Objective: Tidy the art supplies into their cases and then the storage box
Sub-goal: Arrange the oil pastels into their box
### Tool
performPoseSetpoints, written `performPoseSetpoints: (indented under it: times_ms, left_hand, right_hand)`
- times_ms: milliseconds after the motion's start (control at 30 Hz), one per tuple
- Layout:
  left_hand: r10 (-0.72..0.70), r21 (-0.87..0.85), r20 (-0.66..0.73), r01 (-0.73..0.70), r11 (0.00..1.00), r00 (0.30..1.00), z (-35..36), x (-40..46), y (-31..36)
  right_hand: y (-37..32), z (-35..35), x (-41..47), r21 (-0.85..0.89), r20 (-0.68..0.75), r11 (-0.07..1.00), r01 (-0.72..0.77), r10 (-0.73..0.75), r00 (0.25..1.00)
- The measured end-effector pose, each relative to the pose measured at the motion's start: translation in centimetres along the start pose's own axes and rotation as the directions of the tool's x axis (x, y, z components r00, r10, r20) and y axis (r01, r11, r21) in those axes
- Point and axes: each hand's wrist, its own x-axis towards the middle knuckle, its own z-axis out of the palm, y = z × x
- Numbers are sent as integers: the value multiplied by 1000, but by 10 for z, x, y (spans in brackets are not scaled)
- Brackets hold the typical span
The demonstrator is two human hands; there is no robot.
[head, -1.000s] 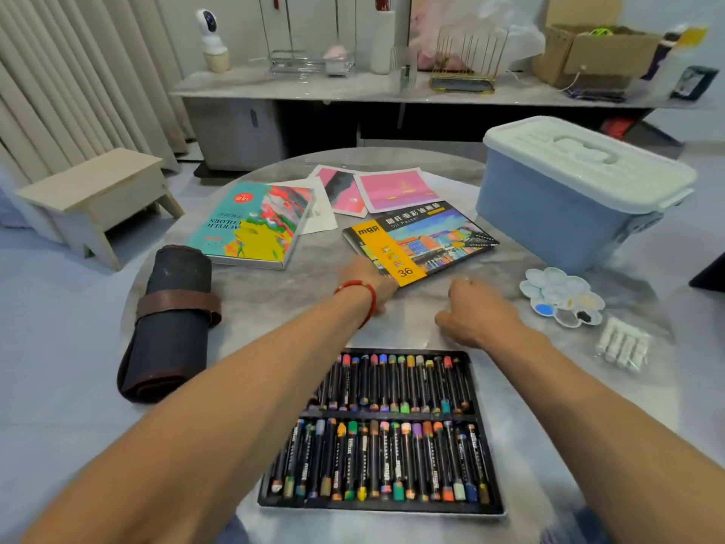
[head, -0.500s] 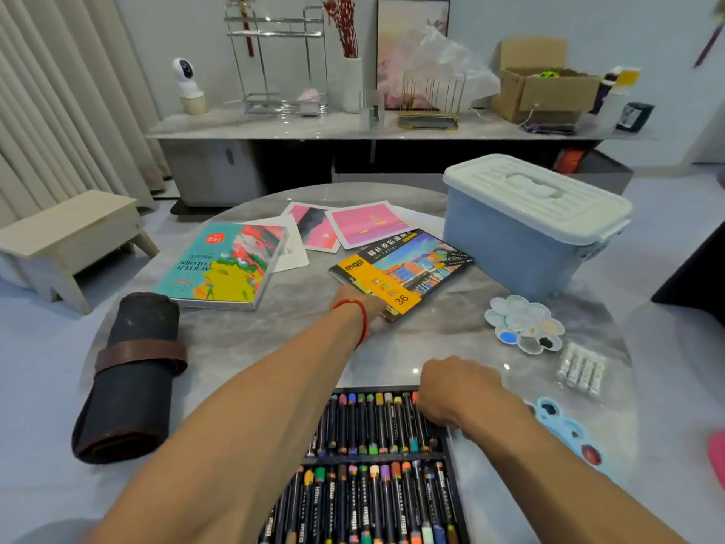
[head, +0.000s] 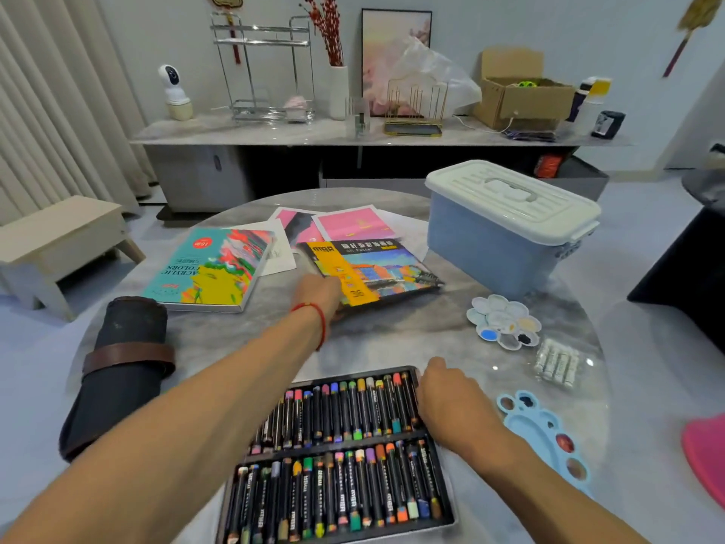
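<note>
A round grey marble worktop (head: 392, 339) stands before a long sideboard (head: 353, 131) by pale curtains. Its landmark is the black tray of oil pastels (head: 341, 457) at the near edge. Beyond the tray lies the yellow-banded pastel box lid (head: 372, 270); farther right of the tray stands the lidded blue plastic storage box (head: 506, 229). Left of the tray lies a dark rolled brush case (head: 117, 371). The left hand (head: 319, 294) grips the lid's near corner; the right hand (head: 451, 402) rests curled on the tray's right edge, and I cannot tell whether it clasps it.

Left hand (head: 319, 294) reaches forward, fingers hidden; right hand (head: 451, 402) rests knuckles-up.
</note>
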Motion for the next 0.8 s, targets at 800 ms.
performPoseSetpoints:
  times_ms: [800]
  left_hand:
    - [105,-272,-425,-238,932,899,-188,-46,13]
  right_hand:
    - [44,-57,-15,992,24,-111,57,615,788]
